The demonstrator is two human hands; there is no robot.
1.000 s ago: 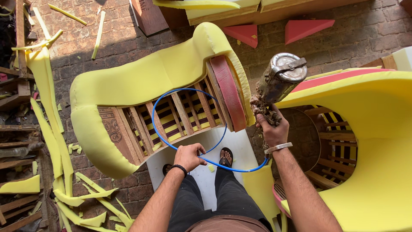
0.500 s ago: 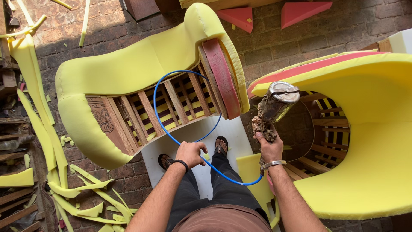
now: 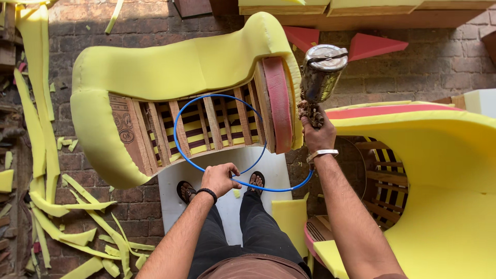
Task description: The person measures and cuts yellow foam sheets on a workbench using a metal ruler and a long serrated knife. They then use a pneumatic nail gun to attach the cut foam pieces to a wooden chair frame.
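Overhead, right hand grips spray gun; left hand holds blue hose.

Place: an upholstery workshop.
Floor: bare brick, littered with yellow foam offcuts.
Work: wooden chair frames half-clad in yellow foam.
Tools: spray gun on a blue hose.

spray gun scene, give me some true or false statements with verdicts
1. The right hand holds a spray gun with a metal cup. True.
2. The left hand grips a red hose. False: the hose is blue.
3. The hose loops over a foam-padded chair frame. True.
4. The floor is bare concrete. False: it is brick.
5. Foam strips lie on the person's left. True.
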